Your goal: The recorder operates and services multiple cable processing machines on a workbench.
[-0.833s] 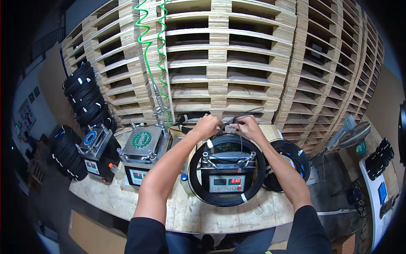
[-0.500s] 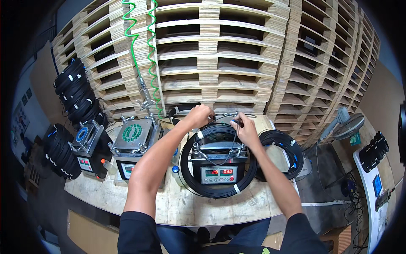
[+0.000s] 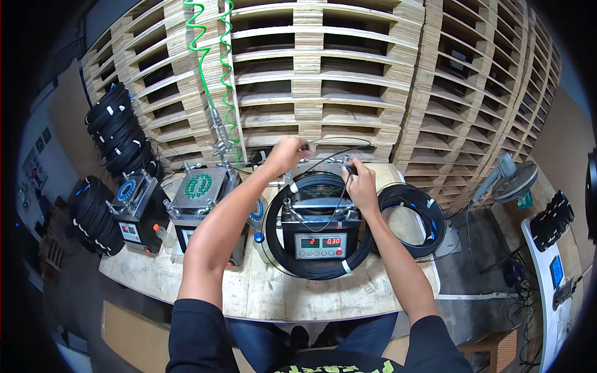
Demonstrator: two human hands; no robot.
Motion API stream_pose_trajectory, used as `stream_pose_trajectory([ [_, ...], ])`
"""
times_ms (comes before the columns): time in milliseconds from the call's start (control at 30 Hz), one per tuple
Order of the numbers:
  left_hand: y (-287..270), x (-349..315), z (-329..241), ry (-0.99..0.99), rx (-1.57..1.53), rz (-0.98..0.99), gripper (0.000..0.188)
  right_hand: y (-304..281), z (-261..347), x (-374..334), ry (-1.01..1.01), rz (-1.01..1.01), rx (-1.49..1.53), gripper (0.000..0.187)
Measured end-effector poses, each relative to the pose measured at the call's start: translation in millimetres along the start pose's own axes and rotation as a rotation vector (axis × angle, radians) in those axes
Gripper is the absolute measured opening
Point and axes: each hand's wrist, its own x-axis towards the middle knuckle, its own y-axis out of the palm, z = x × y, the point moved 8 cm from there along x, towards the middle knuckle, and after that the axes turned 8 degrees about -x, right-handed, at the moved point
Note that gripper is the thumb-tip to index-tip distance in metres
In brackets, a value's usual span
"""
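Observation:
A large coil of black cable (image 3: pixel 367 248) hangs around a small bench machine (image 3: pixel 320 264) with a lit red display. Behind the machine's top plate, my left hand (image 3: pixel 288 155) is raised, its fingers closed on the black cable, slightly blurred. From those fingers a loose length of cable (image 3: pixel 348 140) arcs to the right and bends back toward the machine. Over the coil's right side, my right hand (image 3: pixel 360 188) pinches a black cable with a small blue tip (image 3: pixel 346 168). That cable hangs down toward the machine's front clamps. My fingers partly hide both grips.
A second coil (image 3: pixel 411 193) lies to the right. On the left stand two similar machines, one with a green ring (image 3: pixel 198 186), one with a blue ring (image 3: pixel 126 189). A blue-capped bottle (image 3: pixel 259 238) is beside the middle machine. Stacked pallets (image 3: pixel 308 68) rise behind; a fan (image 3: pixel 515 181) stands right.
My left hand has moved up and slightly left, lifting a loop of cable above the machine. My right hand stays near its place. The display's left digits have changed. The view has shifted slightly.

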Motion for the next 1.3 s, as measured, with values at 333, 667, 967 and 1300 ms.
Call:
stream_pose_trajectory([
  [333,-80,-109,-59,0.060,0.001,-0.147,0.023,-46,35,-40,-0.200,0.117,-0.410,0.021],
  [667,9,-198,-127,-0.048,-0.246,0.016,0.025,-85,115,-93,-0.250,0.025,-0.582,0.019],
  [967,-11,-230,-137,0.161,0.077,-0.095,0.022,-68,91,-108,-0.307,0.397,-0.242,0.015],
  [1300,37,-281,-51,0.040,-0.248,-0.452,0.026,-80,23,-148,-0.090,0.236,-0.228,0.024],
])
